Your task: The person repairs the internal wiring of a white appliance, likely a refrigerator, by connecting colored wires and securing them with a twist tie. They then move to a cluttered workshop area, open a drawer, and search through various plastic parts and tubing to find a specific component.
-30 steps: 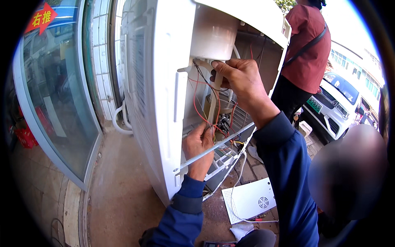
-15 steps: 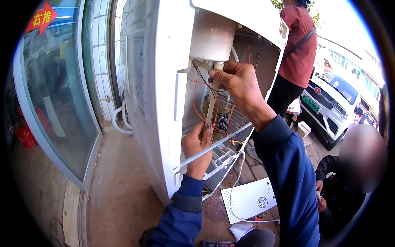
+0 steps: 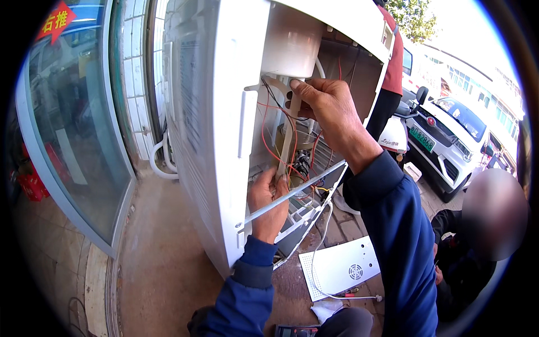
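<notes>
A white appliance cabinet (image 3: 231, 168) stands open before me, with a whitish round tank (image 3: 291, 48) in its upper part. From beneath the tank a pale, translucent tube (image 3: 288, 137) runs down. My right hand (image 3: 335, 109) pinches its top end between thumb and fingers, right against the tank's underside; the joint there is hidden behind the thumb. Lower down, my left hand (image 3: 268, 205) reaches behind a thin metal bar (image 3: 295, 191) and grips the tube's lower part. Red and dark wires (image 3: 264, 130) loop loosely around the tube, close to both hands.
A white vented panel (image 3: 342, 269) lies on the paving, a white cable (image 3: 315, 264) across it. At the bottom edge is a meter (image 3: 296, 330). A seated person (image 3: 469, 269) is at right; another in red (image 3: 394, 67) stands behind the cabinet. A glass door (image 3: 78, 129) is left.
My right hand has risen slightly on the tube, covering the pale fitting under the tank. My left hand keeps its grip. The person in red has shifted left behind the cabinet, uncovering a white scooter.
</notes>
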A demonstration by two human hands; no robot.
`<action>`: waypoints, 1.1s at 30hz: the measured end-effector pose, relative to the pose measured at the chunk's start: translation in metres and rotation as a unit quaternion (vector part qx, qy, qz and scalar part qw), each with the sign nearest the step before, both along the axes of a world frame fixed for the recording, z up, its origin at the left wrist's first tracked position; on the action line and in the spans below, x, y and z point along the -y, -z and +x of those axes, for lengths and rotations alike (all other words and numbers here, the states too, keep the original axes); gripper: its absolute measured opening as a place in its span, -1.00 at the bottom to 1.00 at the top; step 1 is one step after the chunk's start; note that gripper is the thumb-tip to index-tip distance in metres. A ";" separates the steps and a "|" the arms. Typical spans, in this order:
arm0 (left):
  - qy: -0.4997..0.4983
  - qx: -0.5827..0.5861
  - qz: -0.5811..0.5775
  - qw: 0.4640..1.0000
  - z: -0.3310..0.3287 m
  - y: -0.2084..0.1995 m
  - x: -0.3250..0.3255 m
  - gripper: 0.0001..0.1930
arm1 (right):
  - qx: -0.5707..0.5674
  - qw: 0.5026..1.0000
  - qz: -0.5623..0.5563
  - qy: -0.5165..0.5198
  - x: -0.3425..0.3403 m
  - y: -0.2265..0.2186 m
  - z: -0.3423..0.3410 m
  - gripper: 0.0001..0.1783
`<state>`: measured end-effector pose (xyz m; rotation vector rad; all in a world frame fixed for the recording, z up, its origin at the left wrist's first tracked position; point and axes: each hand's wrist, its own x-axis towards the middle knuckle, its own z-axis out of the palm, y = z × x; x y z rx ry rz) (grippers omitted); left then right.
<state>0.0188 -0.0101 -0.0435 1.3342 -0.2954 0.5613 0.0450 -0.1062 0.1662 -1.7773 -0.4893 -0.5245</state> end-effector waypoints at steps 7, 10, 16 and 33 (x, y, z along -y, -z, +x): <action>0.004 0.003 -0.078 0.997 0.007 0.006 0.006 -0.76 | 0.019 0.998 -0.038 0.052 0.002 0.002 0.003 -0.57; -0.068 0.027 -0.012 0.997 0.004 0.005 0.000 -0.78 | 0.029 0.998 -0.033 0.051 -0.001 0.005 0.003 -0.58; -0.115 0.035 0.043 0.992 -0.004 -0.005 -0.004 -0.78 | 0.021 0.993 -0.087 0.078 -0.003 -0.002 -0.003 -0.63; -0.112 0.022 0.120 0.986 -0.004 -0.004 -0.022 -0.76 | 0.208 0.972 0.100 0.037 0.047 0.053 -0.100 -0.65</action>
